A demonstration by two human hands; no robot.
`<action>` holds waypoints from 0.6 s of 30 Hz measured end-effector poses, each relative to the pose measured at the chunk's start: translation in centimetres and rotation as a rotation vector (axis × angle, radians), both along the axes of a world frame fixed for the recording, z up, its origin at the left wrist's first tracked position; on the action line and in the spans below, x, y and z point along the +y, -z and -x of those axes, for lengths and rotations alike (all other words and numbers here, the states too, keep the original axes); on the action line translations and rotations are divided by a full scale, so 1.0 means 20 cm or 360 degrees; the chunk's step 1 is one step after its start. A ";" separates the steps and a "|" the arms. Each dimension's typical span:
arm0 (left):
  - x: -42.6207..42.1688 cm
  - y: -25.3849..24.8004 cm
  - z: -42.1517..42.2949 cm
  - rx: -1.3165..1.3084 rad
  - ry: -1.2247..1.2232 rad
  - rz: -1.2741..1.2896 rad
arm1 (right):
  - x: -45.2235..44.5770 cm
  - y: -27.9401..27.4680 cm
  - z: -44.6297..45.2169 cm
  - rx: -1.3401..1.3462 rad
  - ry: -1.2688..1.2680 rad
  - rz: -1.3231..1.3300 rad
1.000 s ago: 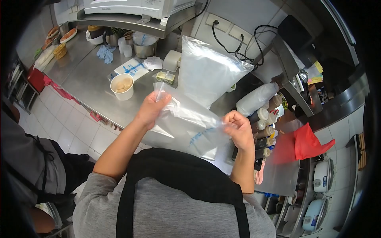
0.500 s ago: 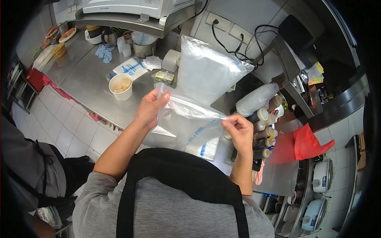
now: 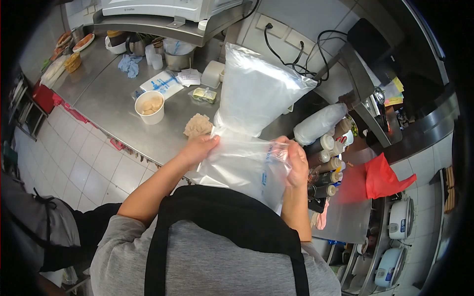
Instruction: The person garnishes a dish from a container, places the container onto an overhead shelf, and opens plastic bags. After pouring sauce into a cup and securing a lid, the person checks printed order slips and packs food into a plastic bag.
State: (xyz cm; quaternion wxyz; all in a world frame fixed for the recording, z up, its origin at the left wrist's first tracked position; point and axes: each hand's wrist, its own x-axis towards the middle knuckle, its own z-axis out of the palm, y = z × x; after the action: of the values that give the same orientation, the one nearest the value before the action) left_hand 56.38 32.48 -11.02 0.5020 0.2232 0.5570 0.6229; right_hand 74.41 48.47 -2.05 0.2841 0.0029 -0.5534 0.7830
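Note:
A clear plastic bag (image 3: 242,165) with blue print is stretched between my two hands, low over the counter's front edge. My left hand (image 3: 199,149) pinches its upper left corner. The upper right part is gripped by my right hand (image 3: 292,160), whose fingers are partly behind the film. Just beyond stands a large, full-looking translucent bag (image 3: 259,89). A crumpled beige item (image 3: 198,126) lies beside my left hand on the counter. Farther left is a white tub (image 3: 149,109) holding pale round pieces, near a flat white packet (image 3: 162,85) with blue print.
Bottles (image 3: 323,158) crowd the right side, near a wrapped white roll (image 3: 321,123) and a red bag (image 3: 387,177). A metal shelf (image 3: 173,25) with a white appliance overhangs the back. A person (image 3: 54,222) in dark clothes stands at the left.
Both hands have lowered the upper edge of the clear bag, and my left hand has shifted right. The beige item now shows beside it. The other person has moved at the lower left.

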 end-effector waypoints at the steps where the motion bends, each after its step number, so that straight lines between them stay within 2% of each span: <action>1: 0.00 0.02 0.00 0.0057 0.0052 0.0043 | 0.01 0.03 0.01 0.0107 -0.0207 0.0215; 3: 0.00 0.03 -0.03 -0.0107 0.0055 -0.0101 | 0.07 0.16 0.03 0.0320 -0.0619 0.0645; 4: 0.00 -0.01 -0.05 -0.0190 0.0056 -0.0173 | 0.08 0.21 0.02 0.0211 -0.0627 0.0796; 5: 0.00 -0.06 -0.06 -0.0481 0.0033 -0.0341 | 0.08 0.25 -0.01 0.0100 -0.0635 0.0946; 7: -0.02 -0.22 -0.11 -0.1060 -0.0016 -0.0676 | 0.01 0.26 0.00 -0.0217 -0.0208 0.0759; 10: -0.02 -0.16 -0.06 -0.1049 -0.0016 -0.0660 | 0.04 0.29 -0.01 0.0031 -0.0863 0.1330; 11: 0.01 -0.05 -0.01 -0.1030 0.0259 -0.0893 | 0.09 0.32 0.02 0.0191 -0.1187 0.1257; 12: 0.06 0.10 0.05 -0.1002 0.0536 -0.1122 | 0.11 0.29 0.03 0.0273 -0.1041 0.1141; 14: 0.07 0.15 0.05 -0.0765 0.0746 -0.1055 | 0.15 0.17 0.03 0.0436 -0.0748 0.0905; 16: 0.00 0.00 -0.04 -0.0357 0.0605 -0.0478 | 0.22 0.05 0.02 0.0450 -0.0342 0.0803; 17: -0.01 -0.12 -0.02 -0.0064 0.0787 -0.0571 | 0.26 -0.02 0.01 0.0275 -0.0118 0.0638; 18: 0.01 -0.20 0.02 -0.0166 0.0646 -0.0796 | 0.31 -0.08 0.01 0.0097 0.0104 0.0474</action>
State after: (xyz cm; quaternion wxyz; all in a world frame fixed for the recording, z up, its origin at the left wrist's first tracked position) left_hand 56.01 32.59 -6.95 0.5734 0.4139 0.3045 0.6381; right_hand 74.19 54.73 -0.50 0.3235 -0.0335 -0.4220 0.8463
